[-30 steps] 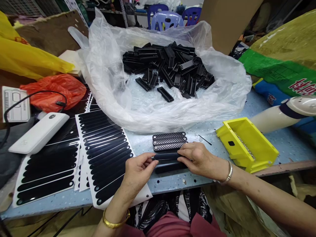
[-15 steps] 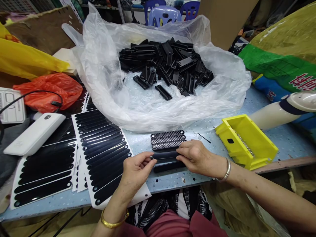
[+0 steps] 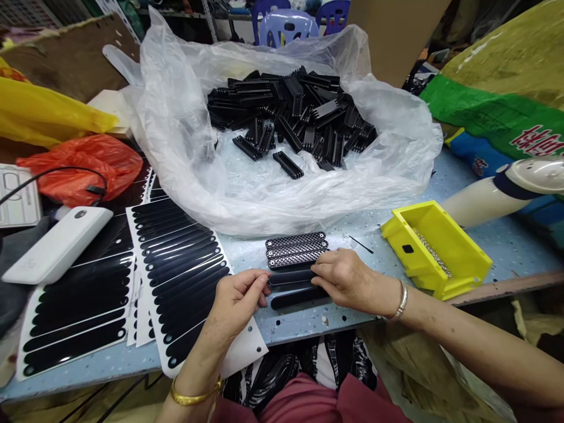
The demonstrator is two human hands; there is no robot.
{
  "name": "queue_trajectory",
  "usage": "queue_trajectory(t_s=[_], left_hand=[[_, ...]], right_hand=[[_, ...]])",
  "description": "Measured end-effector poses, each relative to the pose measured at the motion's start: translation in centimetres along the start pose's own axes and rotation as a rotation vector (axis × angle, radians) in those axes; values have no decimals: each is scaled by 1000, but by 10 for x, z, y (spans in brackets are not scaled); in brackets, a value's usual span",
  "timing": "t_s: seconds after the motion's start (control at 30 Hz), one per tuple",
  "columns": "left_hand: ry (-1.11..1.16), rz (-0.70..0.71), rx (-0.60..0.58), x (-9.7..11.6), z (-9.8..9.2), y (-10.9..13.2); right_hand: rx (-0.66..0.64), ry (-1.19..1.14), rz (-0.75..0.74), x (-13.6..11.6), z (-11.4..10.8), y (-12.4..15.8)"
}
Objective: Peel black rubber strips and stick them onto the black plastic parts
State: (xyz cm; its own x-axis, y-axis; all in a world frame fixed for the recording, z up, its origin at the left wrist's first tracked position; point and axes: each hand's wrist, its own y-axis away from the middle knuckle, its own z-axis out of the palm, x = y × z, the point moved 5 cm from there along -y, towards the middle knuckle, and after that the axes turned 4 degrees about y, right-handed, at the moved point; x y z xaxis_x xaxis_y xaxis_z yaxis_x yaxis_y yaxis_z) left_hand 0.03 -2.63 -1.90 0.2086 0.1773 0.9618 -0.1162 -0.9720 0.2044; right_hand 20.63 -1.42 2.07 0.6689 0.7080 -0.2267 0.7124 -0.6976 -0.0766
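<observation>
On the table in front of me lies a smooth black narrow bar [image 3: 289,278]. My right hand [image 3: 350,281] pinches its right end, with the thumb and fingers covering that part. At the left end, the thumb and forefinger of my left hand [image 3: 238,302] are closed and touch the bar's tip. Nearer to me, a second black bar [image 3: 293,299] lies parallel, its right end partly under my right hand. Just beyond are several black pieces with a cross-hatched pattern [image 3: 296,249] and a screw at each end, side by side.
White sheets of black strip stickers [image 3: 180,264] lie to the left, beside a white power bank [image 3: 57,244]. A clear plastic bag [image 3: 264,202] full of black parts [image 3: 291,106] spreads behind. A yellow bin [image 3: 467,258] with small metal pieces and a thin black rod [image 3: 361,244] are at right.
My left fingertips have shifted slightly left, and more of the bar's left end shows. My right hand stays on the bar's right end. The whole view has shifted a little.
</observation>
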Motion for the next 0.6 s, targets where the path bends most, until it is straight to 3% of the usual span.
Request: queue_trajectory(t_s=[0.2,0.6], left_hand=[[47,-29,21,-1,2,-1],[47,57,63,-3,5,-1]], right_hand=[[21,24,-32,-1,1,1],[1,-103,-32,1,-7,0]])
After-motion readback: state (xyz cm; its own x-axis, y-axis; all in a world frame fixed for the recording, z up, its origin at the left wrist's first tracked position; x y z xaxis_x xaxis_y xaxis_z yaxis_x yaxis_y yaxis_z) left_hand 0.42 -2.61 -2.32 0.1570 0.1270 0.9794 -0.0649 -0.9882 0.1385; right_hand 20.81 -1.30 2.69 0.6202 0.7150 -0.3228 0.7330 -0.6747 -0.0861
